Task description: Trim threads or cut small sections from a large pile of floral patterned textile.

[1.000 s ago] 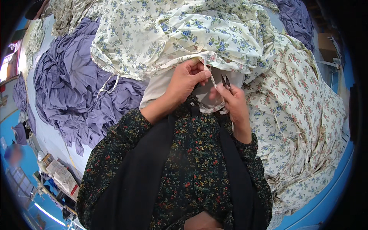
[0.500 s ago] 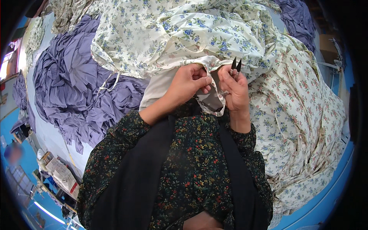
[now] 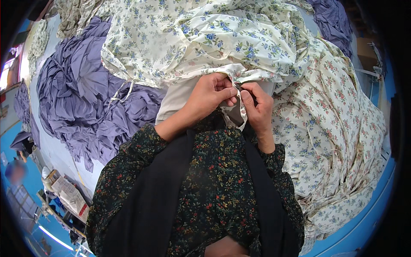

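Note:
My left hand [image 3: 214, 92] is closed, pinching a narrow floral strip [image 3: 242, 109] between thumb and fingers. The strip belongs to a white floral cloth [image 3: 201, 55] spread in front of me, and its lower end hangs in a loop toward my lap. My right hand [image 3: 258, 105] is curled close beside the strip, thumb against it. Dark parts of the thread snips [image 3: 255, 100] show between thumb and fingers; the rest of the snips is hidden by the hand.
Crumpled purple cloth [image 3: 94, 94] lies heaped on the left of the pale table [image 3: 64, 143]. A large pile of floral cloth [image 3: 334, 115] covers the right side. More purple cloth [image 3: 332, 25] sits at the far right, near a brown cardboard box [image 3: 366, 53].
My right hand has turned and moved slightly left, closer to the strip. The black snip blades, which pointed up above the fingers, no longer stand out there. My left hand stays nearly still.

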Tool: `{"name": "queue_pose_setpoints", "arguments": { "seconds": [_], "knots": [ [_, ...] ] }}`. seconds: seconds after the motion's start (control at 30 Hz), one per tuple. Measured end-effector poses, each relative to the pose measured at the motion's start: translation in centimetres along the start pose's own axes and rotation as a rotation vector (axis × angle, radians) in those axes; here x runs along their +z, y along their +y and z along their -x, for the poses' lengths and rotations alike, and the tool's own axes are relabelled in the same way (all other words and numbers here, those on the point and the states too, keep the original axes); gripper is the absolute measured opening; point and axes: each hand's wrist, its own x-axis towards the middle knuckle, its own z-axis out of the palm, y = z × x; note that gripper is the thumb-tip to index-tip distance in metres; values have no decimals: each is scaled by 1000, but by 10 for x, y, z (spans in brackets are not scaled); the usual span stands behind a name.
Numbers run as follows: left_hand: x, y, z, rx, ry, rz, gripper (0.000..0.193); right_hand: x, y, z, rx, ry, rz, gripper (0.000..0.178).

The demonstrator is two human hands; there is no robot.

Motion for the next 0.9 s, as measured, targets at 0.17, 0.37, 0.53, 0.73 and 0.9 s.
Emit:
{"name": "queue_pose_setpoints", "arguments": {
  "seconds": [0.17, 0.37, 0.53, 0.73, 0.9],
  "knots": [
    [1, 0, 0, -12, -11, -12, 10, 0, 1, 2, -14, 14, 4, 16],
    [-1, -2, -2, 5, -38, 9, 9, -2, 8, 7, 322, 2, -521, 18],
    [-2, 2, -7, 98, -16, -105, 16, 3, -15, 9, 658, -143, -820, 19],
    [-13, 15, -27, 200, -23, 290, 16, -7, -5, 20, 571, -68, -683, 20],
    [-22, 18, -41, 226, 5, 363, 17, -13, -7, 25, 562, -59, -578, 20]
  ]
}}
